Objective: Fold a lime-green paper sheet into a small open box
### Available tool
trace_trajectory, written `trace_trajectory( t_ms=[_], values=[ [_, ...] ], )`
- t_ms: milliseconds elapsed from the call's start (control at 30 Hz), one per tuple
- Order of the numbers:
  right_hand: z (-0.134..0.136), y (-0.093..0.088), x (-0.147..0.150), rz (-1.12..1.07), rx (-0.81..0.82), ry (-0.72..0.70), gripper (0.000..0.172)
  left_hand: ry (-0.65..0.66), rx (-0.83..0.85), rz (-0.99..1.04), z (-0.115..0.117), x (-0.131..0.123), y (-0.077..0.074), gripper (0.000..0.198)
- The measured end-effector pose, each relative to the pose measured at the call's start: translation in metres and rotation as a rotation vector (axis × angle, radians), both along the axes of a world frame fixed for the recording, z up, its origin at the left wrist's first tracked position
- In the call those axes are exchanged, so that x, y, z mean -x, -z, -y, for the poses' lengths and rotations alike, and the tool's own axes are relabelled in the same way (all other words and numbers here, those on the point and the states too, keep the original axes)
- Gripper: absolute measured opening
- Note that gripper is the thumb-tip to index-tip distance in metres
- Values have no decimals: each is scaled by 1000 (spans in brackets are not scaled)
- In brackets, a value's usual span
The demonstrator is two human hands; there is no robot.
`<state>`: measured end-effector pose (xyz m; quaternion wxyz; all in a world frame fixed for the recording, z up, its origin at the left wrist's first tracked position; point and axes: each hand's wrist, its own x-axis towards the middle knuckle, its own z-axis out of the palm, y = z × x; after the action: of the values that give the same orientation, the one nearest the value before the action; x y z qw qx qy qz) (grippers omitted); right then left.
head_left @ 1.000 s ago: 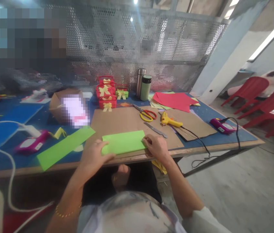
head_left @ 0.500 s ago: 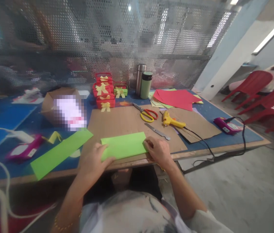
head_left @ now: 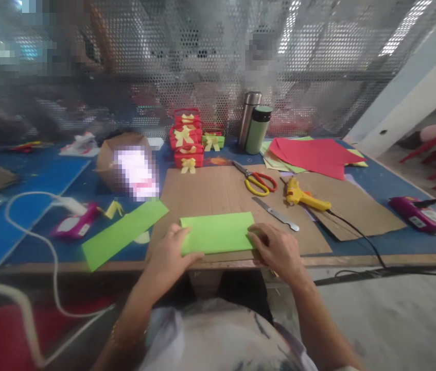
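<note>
Across the blue table (head_left: 376, 180), I look over brown cardboard (head_left: 210, 190) to the green paper (head_left: 220, 234) lying on it, near the table's front edge. The right hand (head_left: 279, 247) pinches its right end; the left hand (head_left: 171, 252) rests thumb apart from forefinger at its left end, grip unclear to me. Beyond lie scissors (head_left: 251, 175) and a slim metal strip (head_left: 275, 213).

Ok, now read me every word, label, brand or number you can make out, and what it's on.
No text is readable.
Left purple block: pale label, too blurred.
Right purple block: pale label, too small and blurred.
Bright patch: pixelated, nothing legible.
</note>
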<state>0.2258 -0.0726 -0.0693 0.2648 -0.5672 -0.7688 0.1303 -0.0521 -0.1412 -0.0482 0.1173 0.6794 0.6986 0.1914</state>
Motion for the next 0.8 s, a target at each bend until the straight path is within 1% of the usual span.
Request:
trace_trajectory(
  t_ms=[200, 367, 500, 667, 800],
  values=[
    [0, 3, -1, -1, 0, -11, 24, -32, 17, -4, 2, -1, 0, 51],
    [2, -1, 1, -5, 5, 13, 23, -47, 10, -18, 2, 0, 2, 52],
    [2, -6, 4, 9, 36, 12, 21, -18, 7, -61, -2, 6, 2, 54],
    [2, -8, 5, 3, 41, 11, 18, 10, 48, -85, -8, 12, 3, 60],
    [2, -7, 4, -10, 44, -1, 19, 16, 10, -84, -7, 13, 5, 57]
  ],
)
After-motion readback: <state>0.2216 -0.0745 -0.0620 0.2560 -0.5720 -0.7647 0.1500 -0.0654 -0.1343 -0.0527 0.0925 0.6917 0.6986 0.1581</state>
